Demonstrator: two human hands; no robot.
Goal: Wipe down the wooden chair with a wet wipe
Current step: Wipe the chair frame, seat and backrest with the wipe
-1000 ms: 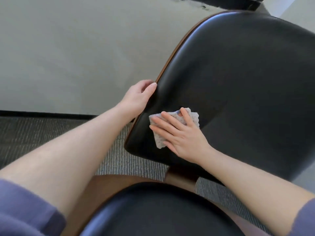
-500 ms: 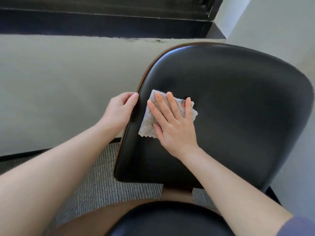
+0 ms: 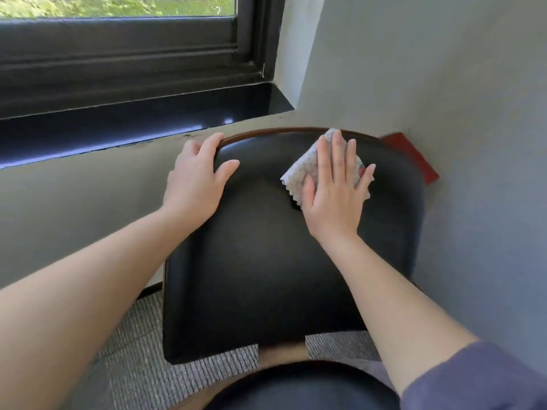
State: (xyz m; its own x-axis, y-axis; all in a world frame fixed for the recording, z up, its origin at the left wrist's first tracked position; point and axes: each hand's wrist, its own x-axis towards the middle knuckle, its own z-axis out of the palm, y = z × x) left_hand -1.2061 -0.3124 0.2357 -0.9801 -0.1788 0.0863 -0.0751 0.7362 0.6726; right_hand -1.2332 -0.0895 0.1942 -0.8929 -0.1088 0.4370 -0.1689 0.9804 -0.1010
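Observation:
The chair's black padded backrest (image 3: pixel 266 261) with a brown wooden rim fills the middle of the view. My left hand (image 3: pixel 196 179) grips its upper left corner, thumb on the front padding and fingers over the rim. My right hand (image 3: pixel 336 190) lies flat, fingers spread, pressing a speckled white wet wipe (image 3: pixel 305 170) against the upper right of the backrest, near the top edge. Most of the wipe is hidden under my palm. The black seat (image 3: pixel 296 389) shows at the bottom, with a brown wooden post joining it to the backrest.
A dark window frame and sill (image 3: pixel 133 113) run across the wall behind the chair. A grey wall (image 3: pixel 473 143) stands close on the right, with a red object (image 3: pixel 410 155) wedged behind the backrest's right corner. Grey ribbed carpet (image 3: pixel 165 365) lies below.
My right hand has slid the wipe from the lower left edge up and across to the upper right of the backrest. My left hand has shifted up to the top corner. The view has tilted upward.

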